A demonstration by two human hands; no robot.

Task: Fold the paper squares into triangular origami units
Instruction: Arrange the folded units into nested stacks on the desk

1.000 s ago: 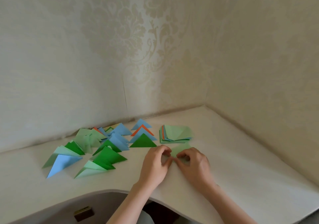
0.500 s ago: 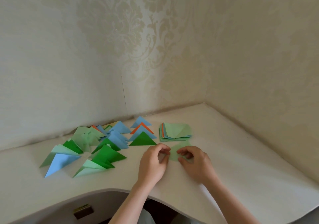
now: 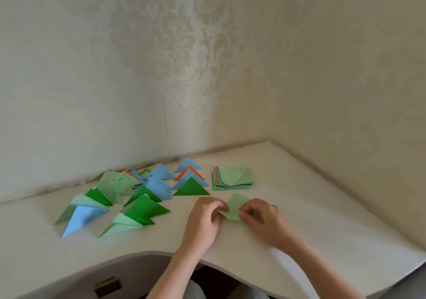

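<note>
A light green paper square point(image 3: 235, 206) lies on the white desk between my hands, partly lifted. My left hand point(image 3: 205, 220) pinches its left corner with curled fingers. My right hand point(image 3: 262, 218) pinches its near right edge. Just behind it rests a stack of unfolded paper squares point(image 3: 234, 177), light green on top with blue and orange edges showing. To the left spreads a pile of folded triangles point(image 3: 140, 195) in dark green, light green, blue and orange.
The white desk point(image 3: 322, 206) fits into a corner of patterned cream walls; its curved front edge runs below my forearms. A small brass fitting point(image 3: 107, 286) shows under the desk at lower left.
My hands have drawn slightly apart and the green paper between them has opened up and risen, showing more of its surface. The camera has tilted a little.
</note>
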